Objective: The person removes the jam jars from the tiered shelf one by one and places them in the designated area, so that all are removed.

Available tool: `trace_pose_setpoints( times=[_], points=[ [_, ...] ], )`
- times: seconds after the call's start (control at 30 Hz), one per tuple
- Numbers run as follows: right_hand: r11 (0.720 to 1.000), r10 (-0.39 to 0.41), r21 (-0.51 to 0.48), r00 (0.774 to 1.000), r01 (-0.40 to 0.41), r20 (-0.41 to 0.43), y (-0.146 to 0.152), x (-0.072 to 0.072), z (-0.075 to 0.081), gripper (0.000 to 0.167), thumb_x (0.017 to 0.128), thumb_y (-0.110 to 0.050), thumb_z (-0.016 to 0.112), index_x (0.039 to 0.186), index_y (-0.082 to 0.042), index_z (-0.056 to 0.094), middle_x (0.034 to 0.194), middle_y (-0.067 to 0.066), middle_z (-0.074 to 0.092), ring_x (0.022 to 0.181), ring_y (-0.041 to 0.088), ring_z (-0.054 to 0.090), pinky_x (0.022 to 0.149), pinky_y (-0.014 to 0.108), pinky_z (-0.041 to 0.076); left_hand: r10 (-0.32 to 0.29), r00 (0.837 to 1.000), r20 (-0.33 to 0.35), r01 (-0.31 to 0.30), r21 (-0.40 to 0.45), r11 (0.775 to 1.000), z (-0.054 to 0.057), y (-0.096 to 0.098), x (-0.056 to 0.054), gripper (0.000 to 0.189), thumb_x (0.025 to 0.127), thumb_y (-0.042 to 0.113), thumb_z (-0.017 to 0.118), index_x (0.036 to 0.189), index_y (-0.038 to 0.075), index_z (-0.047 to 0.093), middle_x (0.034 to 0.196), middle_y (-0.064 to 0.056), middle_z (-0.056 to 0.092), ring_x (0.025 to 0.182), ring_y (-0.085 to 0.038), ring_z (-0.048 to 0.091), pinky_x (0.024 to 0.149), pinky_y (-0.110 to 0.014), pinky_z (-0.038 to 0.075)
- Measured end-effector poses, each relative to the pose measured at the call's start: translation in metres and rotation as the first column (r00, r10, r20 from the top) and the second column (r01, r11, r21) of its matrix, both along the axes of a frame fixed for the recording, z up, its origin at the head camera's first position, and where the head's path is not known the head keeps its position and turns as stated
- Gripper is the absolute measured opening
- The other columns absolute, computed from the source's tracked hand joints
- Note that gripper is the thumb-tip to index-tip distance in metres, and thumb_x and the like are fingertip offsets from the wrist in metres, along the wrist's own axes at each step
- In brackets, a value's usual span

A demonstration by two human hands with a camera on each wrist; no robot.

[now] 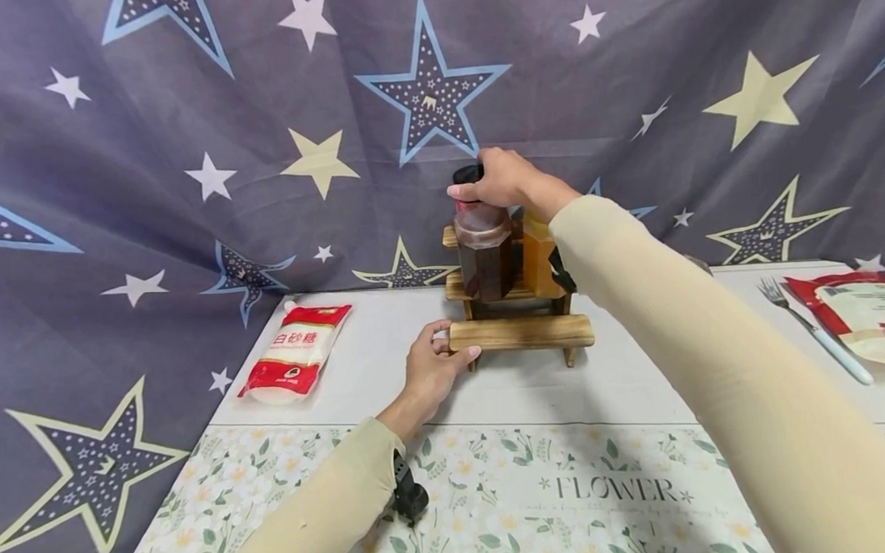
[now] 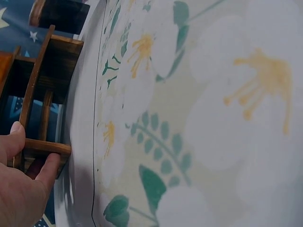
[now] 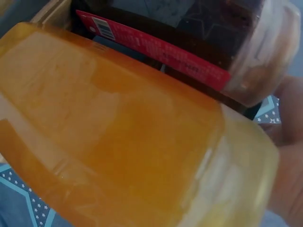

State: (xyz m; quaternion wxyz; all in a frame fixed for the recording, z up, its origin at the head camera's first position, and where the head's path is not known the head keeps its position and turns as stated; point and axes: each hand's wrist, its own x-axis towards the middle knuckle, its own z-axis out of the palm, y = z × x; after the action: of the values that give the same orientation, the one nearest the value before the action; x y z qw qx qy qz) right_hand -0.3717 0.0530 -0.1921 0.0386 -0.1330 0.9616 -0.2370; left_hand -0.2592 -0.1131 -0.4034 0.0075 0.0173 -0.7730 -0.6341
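A small wooden tiered rack [image 1: 521, 333] stands on the table. My left hand [image 1: 432, 365] grips the left end of its lowest step; the left wrist view shows the thumb and a finger on that wooden board [image 2: 47, 146]. High at the back, my right hand [image 1: 508, 177] holds a bottle by its black cap [image 1: 467, 175], with a bit of red below it. The rest of that bottle is hidden behind a dark brown jar [image 1: 487, 262] with a clear lid. Beside this jar stands an orange-yellow jar [image 1: 537, 259], partly covered by the right wrist; it fills much of the right wrist view.
A red and white bag of white sugar [image 1: 289, 351] lies at the left. At the right are a fork [image 1: 817, 332] with a pale blue handle and another red packet [image 1: 868, 317]. A star-patterned curtain [image 1: 432, 85] hangs behind the table. A floral mat [image 1: 499, 491] covers the front.
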Motion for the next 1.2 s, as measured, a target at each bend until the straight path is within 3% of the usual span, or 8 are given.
trace_pose_setpoints(
  times=[0.2,0.57,0.93,1.2],
  points=[
    [0.999,-0.013,-0.048,1.000,0.014,0.014,-0.001,-0.003,-0.006,0.086,0.092,-0.052,0.056,0.153,-0.004,0.018,0.149,0.020,0.035,0.127,0.030,0.041,0.104,0.042,0.037,0.003,1.000,-0.003,-0.003,-0.018,1.000,0.000,0.000,0.001,0.062,0.081,0.008,0.078,0.134,0.007,0.048,0.099,-0.014,0.069,0.083,-0.016,0.064,0.069,-0.025,0.053],
    [0.986,-0.022,-0.165,0.999,0.025,0.023,-0.001,-0.003,-0.006,0.073,0.093,-0.043,0.061,0.148,-0.006,0.031,0.137,0.018,0.046,0.112,0.028,0.047,0.094,0.039,0.043,0.010,1.000,-0.006,-0.010,-0.041,0.999,0.002,0.000,0.000,0.064,0.080,0.009,0.079,0.136,0.006,0.047,0.098,-0.013,0.069,0.083,-0.016,0.063,0.068,-0.025,0.052],
    [0.970,-0.047,-0.241,0.998,0.038,-0.032,-0.002,-0.008,-0.013,0.053,0.091,-0.038,0.065,0.127,-0.001,0.053,0.119,0.017,0.055,0.099,0.027,0.051,0.084,0.035,0.046,0.023,0.999,-0.034,-0.025,-0.032,0.999,-0.001,0.002,-0.002,0.060,0.080,0.009,0.079,0.132,0.005,0.049,0.095,-0.013,0.069,0.081,-0.017,0.064,0.067,-0.025,0.053],
    [0.947,-0.085,-0.315,0.994,0.061,-0.065,0.001,-0.011,-0.012,0.066,0.089,-0.039,0.067,0.139,-0.001,0.047,0.128,0.017,0.054,0.105,0.025,0.051,0.089,0.035,0.047,0.039,0.999,-0.032,-0.041,-0.038,0.998,-0.001,0.007,-0.005,0.060,0.080,0.009,0.079,0.132,0.007,0.049,0.097,-0.012,0.069,0.082,-0.017,0.063,0.065,-0.023,0.051]
  ],
)
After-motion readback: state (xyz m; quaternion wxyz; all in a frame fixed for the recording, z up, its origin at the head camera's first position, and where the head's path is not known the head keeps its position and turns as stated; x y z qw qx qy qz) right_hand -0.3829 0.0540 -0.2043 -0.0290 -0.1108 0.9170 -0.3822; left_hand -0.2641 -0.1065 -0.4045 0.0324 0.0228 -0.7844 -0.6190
